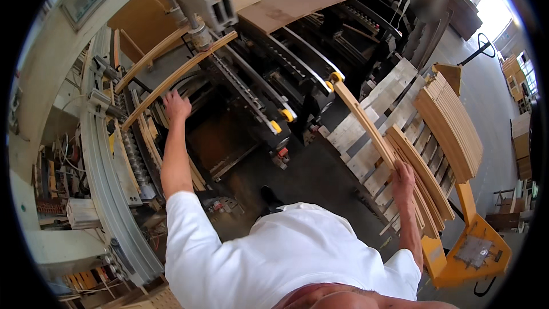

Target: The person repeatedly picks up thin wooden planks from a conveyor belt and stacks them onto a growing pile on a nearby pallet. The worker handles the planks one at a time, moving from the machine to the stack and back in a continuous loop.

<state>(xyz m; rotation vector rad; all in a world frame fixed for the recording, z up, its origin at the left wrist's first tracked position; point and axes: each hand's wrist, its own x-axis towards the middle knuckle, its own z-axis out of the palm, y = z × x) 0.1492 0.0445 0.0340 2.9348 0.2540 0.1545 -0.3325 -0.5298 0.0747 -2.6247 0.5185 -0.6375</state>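
While the right hand (pixel 404 181) is closed around one long wooden slat (pixel 365 121) at the left part of the wooden pallet (pixel 386 94), the left hand (pixel 176 107) reaches out well to the left of that pallet, its fingers loosely bent just beside the nearer of two curved wooden strips; I cannot tell whether it touches that strip. The held slat slants from the right hand toward the pallet's far left, its far end near the yellow rollers.

The two strips, the nearer strip (pixel 171 84) and the farther strip (pixel 148 56), lie across a machine left of the pallet, with one metal cylinder (pixel 200 37) standing over the nearer one. Four yellow rollers (pixel 286 115) show on the rail ends left of the pallet, two on each pair of rails, and stand between the left hand and the pallet.

On the pallet are one neat stack of curved slats (pixel 452 123), too tightly packed to count, and one looser bunch (pixel 416 163) just beside the right hand. Right of the pallet's near end stands one yellow metal base (pixel 474 252); beyond its far side rises one black loop handle (pixel 477 48).
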